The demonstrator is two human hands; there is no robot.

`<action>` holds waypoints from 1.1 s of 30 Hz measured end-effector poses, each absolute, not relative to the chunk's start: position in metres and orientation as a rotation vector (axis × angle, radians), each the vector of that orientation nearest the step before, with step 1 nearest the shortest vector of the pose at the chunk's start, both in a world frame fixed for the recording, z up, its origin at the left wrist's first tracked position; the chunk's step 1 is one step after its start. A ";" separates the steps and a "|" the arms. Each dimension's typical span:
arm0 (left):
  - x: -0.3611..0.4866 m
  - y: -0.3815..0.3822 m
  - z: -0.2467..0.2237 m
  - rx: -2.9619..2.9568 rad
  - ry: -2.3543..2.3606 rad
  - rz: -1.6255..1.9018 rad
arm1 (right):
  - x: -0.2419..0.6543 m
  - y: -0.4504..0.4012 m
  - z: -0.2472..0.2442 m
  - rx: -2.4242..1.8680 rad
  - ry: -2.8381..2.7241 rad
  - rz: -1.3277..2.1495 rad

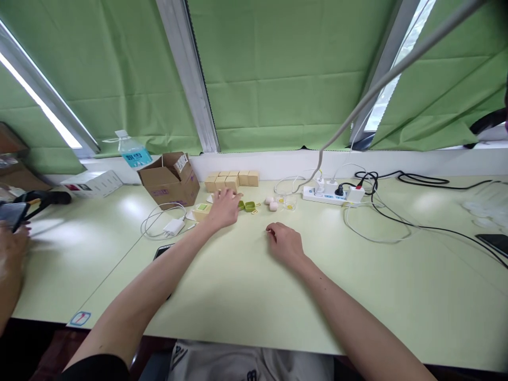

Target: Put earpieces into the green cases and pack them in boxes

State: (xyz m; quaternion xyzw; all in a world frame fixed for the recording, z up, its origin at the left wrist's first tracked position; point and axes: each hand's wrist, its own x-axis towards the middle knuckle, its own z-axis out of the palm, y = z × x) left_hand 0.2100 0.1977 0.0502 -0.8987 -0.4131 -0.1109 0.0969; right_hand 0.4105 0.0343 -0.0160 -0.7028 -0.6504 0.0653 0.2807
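My left hand [225, 208] reaches over the table beside a small yellow box [201, 211], fingers forward and slightly apart; their tips are partly hidden. Just right of it lies a small green case [250, 206] with a yellow loop, close to the fingers. My right hand [284, 241] rests nearer to me on the tabletop, its fingers curled together; what they hold, if anything, is too small to tell. Beyond it lie several small pale pink pieces [273, 206] and clear plastic pieces with yellow spots [290, 202].
Several small tan boxes [248, 178] line the wall, right of an open cardboard box [170, 180]. A white charger [173, 227] with cable and a phone [162, 251] lie left. Right are a power strip [323, 196] and cables. Another person's hand [11, 248] holds a phone.
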 end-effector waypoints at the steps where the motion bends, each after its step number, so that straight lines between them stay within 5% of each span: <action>1: 0.219 0.198 0.048 -2.677 -1.212 -0.268 | 0.410 0.034 -0.017 -1.876 -1.767 0.164; 13: 0.258 0.198 0.050 -2.801 -1.211 -0.410 | 0.415 0.036 -0.024 -1.888 -1.850 0.078; 25: 0.209 0.113 0.037 -3.088 -1.134 -1.976 | 0.393 0.110 -0.014 -1.901 -1.968 0.058; 33: 0.210 0.111 0.025 -3.128 -1.038 -2.215 | 0.384 0.149 -0.008 -1.951 -1.923 0.126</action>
